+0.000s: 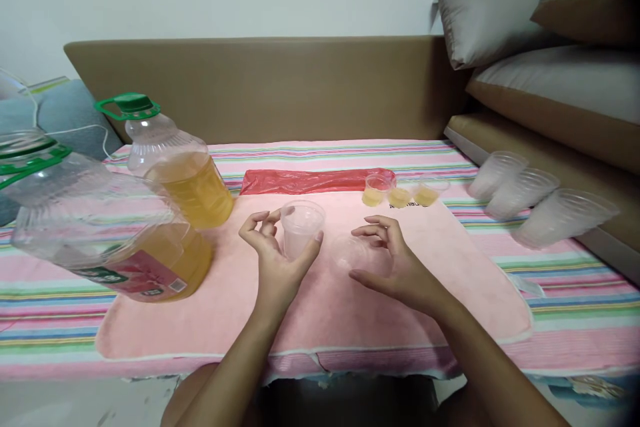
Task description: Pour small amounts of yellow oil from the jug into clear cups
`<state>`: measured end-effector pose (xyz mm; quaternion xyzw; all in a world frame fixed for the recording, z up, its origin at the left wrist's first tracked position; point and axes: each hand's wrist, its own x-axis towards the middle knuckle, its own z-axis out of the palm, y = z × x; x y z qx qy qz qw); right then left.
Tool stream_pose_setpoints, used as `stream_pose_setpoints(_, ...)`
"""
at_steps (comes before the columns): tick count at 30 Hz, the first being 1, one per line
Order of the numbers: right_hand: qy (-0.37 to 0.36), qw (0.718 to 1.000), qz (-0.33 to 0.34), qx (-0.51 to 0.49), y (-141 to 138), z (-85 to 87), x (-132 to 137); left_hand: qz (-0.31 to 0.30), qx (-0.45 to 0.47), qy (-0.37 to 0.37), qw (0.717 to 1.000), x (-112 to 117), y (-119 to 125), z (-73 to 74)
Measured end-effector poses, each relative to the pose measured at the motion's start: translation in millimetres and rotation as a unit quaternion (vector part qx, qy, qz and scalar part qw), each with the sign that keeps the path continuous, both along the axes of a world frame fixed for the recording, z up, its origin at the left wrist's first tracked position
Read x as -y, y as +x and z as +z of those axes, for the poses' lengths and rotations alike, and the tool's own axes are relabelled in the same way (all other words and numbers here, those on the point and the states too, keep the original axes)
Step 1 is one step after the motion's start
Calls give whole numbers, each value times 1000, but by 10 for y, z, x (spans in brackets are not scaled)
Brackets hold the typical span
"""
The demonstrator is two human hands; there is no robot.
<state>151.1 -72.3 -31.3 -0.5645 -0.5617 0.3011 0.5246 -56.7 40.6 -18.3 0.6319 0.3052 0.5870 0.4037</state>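
My left hand (280,247) is closed around a clear plastic cup (301,230), which stands upright with its thumb and fingers on either side. No liquid shows in this cup. Just to the right, my right hand (387,257) curls around a second clear plastic cup (350,255). That cup is tipped on its side, between the thumb and the bent fingers. Both hands are over a pink mat (210,327). Beyond the right hand, three small cups stand in a row, each with some yellow liquid: a left cup (374,192), a middle cup (399,196) and a right cup (427,195).
Two big jugs of yellow liquid with green caps, a near jug (150,267) and a far jug (193,190), stand at left. A red plastic bag (310,181) lies along the mat's back edge. Stacked clear cups (565,217) lie at right, below cushions (560,87).
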Motion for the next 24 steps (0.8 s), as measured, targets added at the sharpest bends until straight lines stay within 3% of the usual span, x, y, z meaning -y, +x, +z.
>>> stream_pose_setpoints(24,14,1000,-2,4,-99,-41,-50,-7,47,9,999,45,25,72)
